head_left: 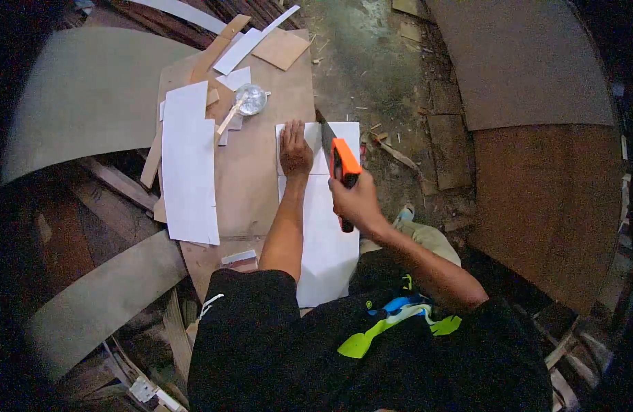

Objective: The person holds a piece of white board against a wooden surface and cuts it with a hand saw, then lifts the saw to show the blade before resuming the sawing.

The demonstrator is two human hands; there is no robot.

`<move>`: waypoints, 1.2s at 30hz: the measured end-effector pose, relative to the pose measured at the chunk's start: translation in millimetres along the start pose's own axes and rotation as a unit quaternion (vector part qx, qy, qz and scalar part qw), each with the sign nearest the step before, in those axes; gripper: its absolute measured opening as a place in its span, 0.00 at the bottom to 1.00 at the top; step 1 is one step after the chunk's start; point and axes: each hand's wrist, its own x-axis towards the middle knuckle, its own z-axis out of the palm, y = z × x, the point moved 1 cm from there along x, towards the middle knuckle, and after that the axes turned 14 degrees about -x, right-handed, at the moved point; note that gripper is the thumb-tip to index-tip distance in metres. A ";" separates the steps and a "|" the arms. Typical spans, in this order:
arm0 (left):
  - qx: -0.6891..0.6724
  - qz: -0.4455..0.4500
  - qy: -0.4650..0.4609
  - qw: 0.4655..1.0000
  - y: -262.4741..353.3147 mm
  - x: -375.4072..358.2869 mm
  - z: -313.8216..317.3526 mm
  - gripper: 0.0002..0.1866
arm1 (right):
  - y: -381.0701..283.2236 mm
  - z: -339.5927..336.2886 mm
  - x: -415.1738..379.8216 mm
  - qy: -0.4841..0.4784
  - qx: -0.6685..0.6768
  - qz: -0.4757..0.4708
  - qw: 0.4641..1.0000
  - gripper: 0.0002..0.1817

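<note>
My right hand [355, 200] is wrapped round the orange and black handle of a hand saw [346, 163]. The saw's dark blade points away from me, over the far part of a white board [326, 233]. Flat on that board, left of the blade, lies my left hand [296, 150], its fingers stretched forward. A thin line crosses the board just below that hand. The board lies along the right edge of a brown work surface [248, 172].
On the surface's left side lies a long white panel [189, 165], near a clear container [250, 99] with a stick across it. White strips and a wooden square [282, 48] are at the back. Large brown sheets [543, 206] stand at the right; scraps litter the floor.
</note>
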 end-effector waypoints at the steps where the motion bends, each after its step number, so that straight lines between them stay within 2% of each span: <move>1: 0.004 -0.001 0.002 1.000 -0.4 0.3 2.5 0.24 | -29.4 -13.7 4.8 -0.025 -0.022 0.027 0.999 0.07; 2: -0.001 0.001 0.003 1.000 -0.6 -2.5 3.2 0.24 | -48.3 -25.4 8.6 -0.050 -0.044 0.056 0.996 0.07; 5: -0.014 0.011 0.009 1.000 0.1 3.3 1.3 0.25 | -68.2 -45.5 9.5 -0.086 0.024 0.035 0.995 0.08; 8: -0.015 0.007 0.005 1.000 5.8 1.6 -1.9 0.26 | -71.3 -49.0 -18.1 -0.082 0.017 0.055 0.995 0.11; 9: -0.010 0.009 0.004 1.000 5.2 2.1 -2.4 0.25 | -71.6 -47.8 -29.1 -0.071 0.022 0.083 0.994 0.16; 12: 0.002 0.016 -0.005 1.000 5.0 1.3 -5.5 0.25 | -87.6 -55.1 -68.3 -0.113 0.037 0.096 0.988 0.14; 13: 0.004 0.020 -0.010 1.000 5.1 0.7 -5.6 0.25 | -90.1 -56.6 -82.7 -0.098 0.018 0.072 0.992 0.13; 15: 0.003 0.012 -0.012 1.000 5.2 0.6 -5.3 0.26 | -110.0 -64.7 -111.4 -0.119 0.008 0.123 0.985 0.14; 17: -0.001 0.006 -0.012 1.000 4.8 1.5 -3.6 0.26 | -109.0 -68.9 -142.4 -0.098 0.059 0.094 0.989 0.15; 21: -0.016 0.005 -0.004 1.000 2.5 -0.1 -0.7 0.25 | -110.0 -72.4 -155.6 -0.095 0.076 0.103 0.987 0.15; 23: -0.018 0.008 0.002 1.000 2.1 1.1 0.2 0.25 | -102.7 -62.0 -147.6 -0.087 0.043 0.076 0.992 0.13; 26: -0.021 0.012 0.006 1.000 -0.2 2.1 1.3 0.24 | -57.8 -28.7 -107.3 -0.055 -0.013 0.005 0.998 0.08; 27: -0.028 0.010 0.007 1.000 1.5 1.8 -0.2 0.24 | -19.2 -9.7 -79.5 0.012 -0.080 -0.088 0.993 0.08; 30: -0.033 0.006 0.006 0.999 3.6 2.8 -3.1 0.24 | 37.6 14.2 3.6 0.039 -0.067 -0.033 0.996 0.07; 35: -0.024 0.012 0.013 1.000 5.0 5.3 -3.3 0.23 | 32.2 33.6 16.4 0.025 -0.068 -0.085 0.994 0.07; 36: -0.023 0.012 0.014 1.000 3.6 4.0 -2.5 0.23 | 27.5 32.2 16.7 0.028 -0.065 -0.064 0.995 0.07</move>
